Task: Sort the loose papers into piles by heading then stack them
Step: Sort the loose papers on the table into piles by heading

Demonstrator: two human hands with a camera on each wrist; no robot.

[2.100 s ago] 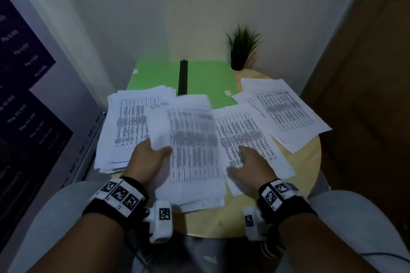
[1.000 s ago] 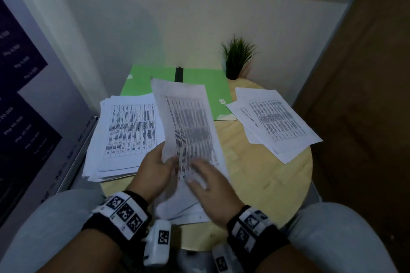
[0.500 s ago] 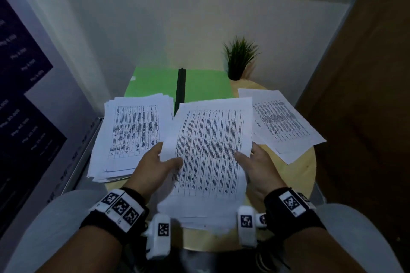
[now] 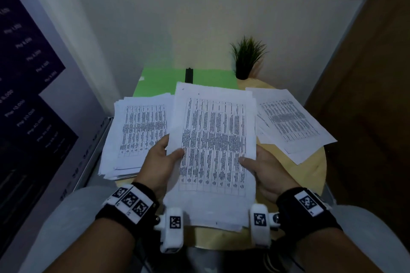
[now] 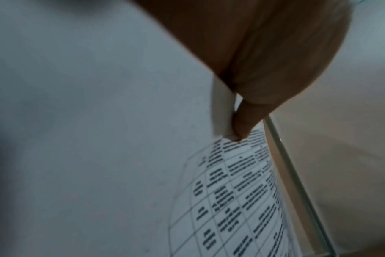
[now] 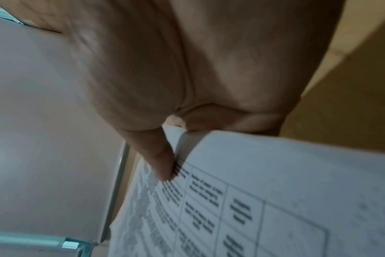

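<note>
I hold a sheaf of printed table papers (image 4: 214, 146) upright-tilted over the round wooden table (image 4: 310, 175), squared between both hands. My left hand (image 4: 162, 162) grips its left edge, thumb on the front (image 5: 242, 127). My right hand (image 4: 264, 168) grips the right edge, thumb pressed on the print (image 6: 163, 161). A thick pile of papers (image 4: 137, 133) lies at the table's left. A smaller, fanned pile (image 4: 290, 122) lies at the right.
A green folder (image 4: 162, 80) with a black spine (image 4: 189, 74) lies at the back, partly under the papers. A small potted plant (image 4: 246, 57) stands at the back right by the wall. A dark poster (image 4: 24, 99) hangs at the left; a wooden panel stands at the right.
The loose middle sheets were gathered off the table into one sheaf. My right hand moved from the tabletop to the sheaf's right edge, and the sheaf now faces me squarely.
</note>
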